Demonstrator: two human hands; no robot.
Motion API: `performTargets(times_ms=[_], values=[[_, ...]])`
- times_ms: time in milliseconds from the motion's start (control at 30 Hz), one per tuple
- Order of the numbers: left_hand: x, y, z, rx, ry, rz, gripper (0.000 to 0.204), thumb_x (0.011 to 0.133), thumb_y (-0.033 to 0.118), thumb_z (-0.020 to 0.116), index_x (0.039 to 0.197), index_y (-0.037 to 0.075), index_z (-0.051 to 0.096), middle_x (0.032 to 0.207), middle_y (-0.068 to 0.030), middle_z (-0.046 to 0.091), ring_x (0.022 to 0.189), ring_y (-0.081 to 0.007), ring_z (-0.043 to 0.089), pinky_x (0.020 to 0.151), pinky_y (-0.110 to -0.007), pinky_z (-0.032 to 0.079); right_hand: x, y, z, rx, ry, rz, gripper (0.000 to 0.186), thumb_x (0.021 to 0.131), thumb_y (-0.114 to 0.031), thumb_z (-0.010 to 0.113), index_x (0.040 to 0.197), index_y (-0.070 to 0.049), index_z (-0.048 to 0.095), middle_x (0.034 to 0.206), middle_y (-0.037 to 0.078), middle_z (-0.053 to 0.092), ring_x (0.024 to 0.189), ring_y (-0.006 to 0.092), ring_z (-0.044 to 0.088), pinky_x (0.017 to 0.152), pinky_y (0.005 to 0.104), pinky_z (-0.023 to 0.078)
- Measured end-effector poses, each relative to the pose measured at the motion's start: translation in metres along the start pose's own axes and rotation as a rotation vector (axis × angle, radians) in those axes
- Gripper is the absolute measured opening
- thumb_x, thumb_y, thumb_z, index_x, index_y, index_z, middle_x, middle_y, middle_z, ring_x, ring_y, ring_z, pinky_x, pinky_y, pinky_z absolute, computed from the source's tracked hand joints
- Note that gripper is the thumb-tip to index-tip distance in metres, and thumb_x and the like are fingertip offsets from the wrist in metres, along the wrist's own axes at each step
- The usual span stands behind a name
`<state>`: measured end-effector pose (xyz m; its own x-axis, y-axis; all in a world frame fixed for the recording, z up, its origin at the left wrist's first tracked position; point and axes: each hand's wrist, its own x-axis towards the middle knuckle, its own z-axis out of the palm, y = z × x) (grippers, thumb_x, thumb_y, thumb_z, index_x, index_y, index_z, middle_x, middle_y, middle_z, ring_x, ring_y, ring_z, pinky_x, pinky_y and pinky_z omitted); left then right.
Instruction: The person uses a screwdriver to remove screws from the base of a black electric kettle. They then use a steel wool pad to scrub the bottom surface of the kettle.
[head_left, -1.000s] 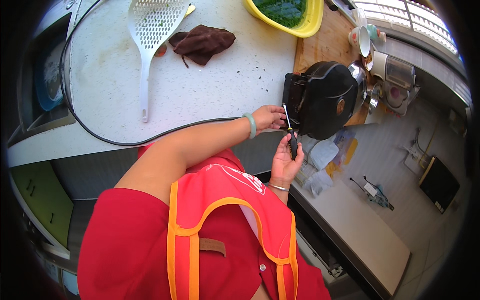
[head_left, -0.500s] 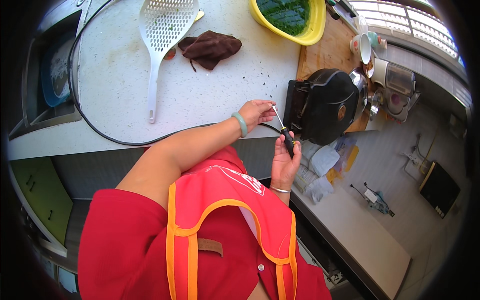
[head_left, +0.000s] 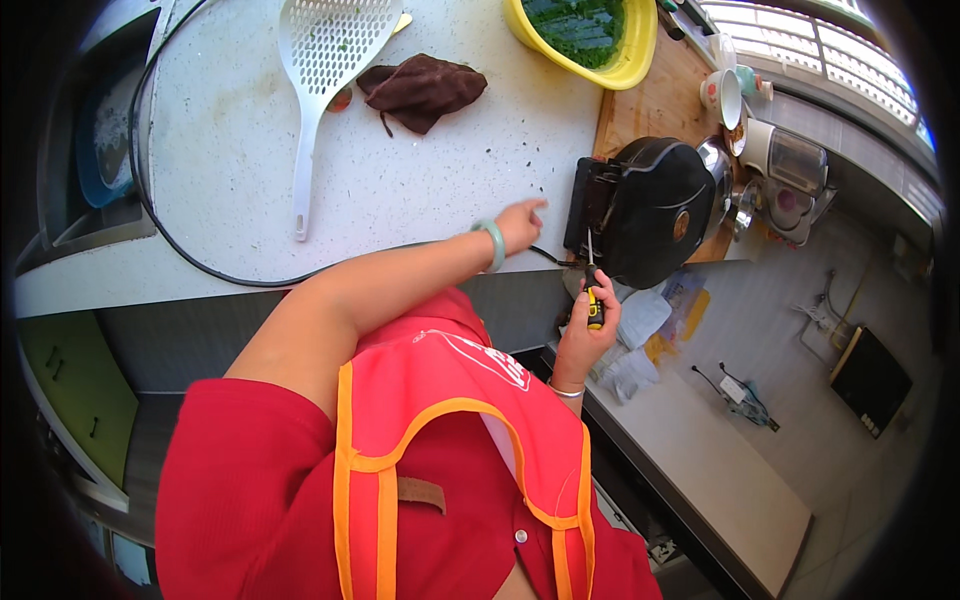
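Black-and-yellow screwdriver (head_left: 596, 308) sits in the right hand (head_left: 580, 345), fingers closed round its handle, shaft pointing at the black appliance (head_left: 655, 215); whether its tip touches is unclear. The left hand (head_left: 517, 228), index finger extended, is beside the appliance at the bench (head_left: 400, 190) edge; I cannot tell if it holds anything.

Lit bright overall; blown out up R at wide white-barred window (head_left: 800, 45). Shows soft shadows on white speckled countertop (head_left: 430, 170), faint sheen on rounded black appliance (head_left: 655, 210). Dims lower L at green flat-panel cabinet (head_left: 75, 400). Bends & softens toward rim, w/ black vignette.
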<state>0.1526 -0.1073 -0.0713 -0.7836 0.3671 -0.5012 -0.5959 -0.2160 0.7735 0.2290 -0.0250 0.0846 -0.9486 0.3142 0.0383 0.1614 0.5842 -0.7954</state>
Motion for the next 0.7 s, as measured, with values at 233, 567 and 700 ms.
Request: performTargets(times_ms=[233,567,700], values=[[-0.015,0.000,0.050,0.376,-0.320,0.335,0.059,0.074,0.000,0.051,0.131,0.005,0.041,0.111,-0.0209,0.049,0.100,-0.0350,0.053,0.088,-0.038,0.044,0.017,0.001,-0.008,-0.219,0.000,-0.039,0.014,0.086,0.001,0.053,0.099,0.001,0.049,0.118,0.014,0.054,0.100,0.0196,0.056,0.088,0.0292,0.046],[0.011,0.007,0.060,0.345,-0.390,0.286,0.047,0.078,0.005,0.052,0.124,0.001,0.044,0.092,-0.0193,0.057,0.089,-0.0337,0.058,0.077,-0.038,0.046,0.031,-0.003,-0.012,-0.137,-0.011,0.080,0.015,0.086,-0.003,0.056,0.100,0.002,0.051,0.117,0.012,0.056,0.097,0.0183,0.058,0.085,0.0272,0.047],[0.018,0.004,0.059,0.339,-0.408,0.315,0.042,0.080,0.006,0.051,0.121,-0.001,0.045,0.083,-0.0175,0.061,0.079,-0.0314,0.060,0.072,-0.036,0.047,0.042,-0.010,-0.008,-0.495,-0.130,-0.048,0.019,0.084,-0.004,0.060,0.101,0.001,0.054,0.112,0.013,0.060,0.097,0.0205,0.059,0.086,0.0297,0.046]])
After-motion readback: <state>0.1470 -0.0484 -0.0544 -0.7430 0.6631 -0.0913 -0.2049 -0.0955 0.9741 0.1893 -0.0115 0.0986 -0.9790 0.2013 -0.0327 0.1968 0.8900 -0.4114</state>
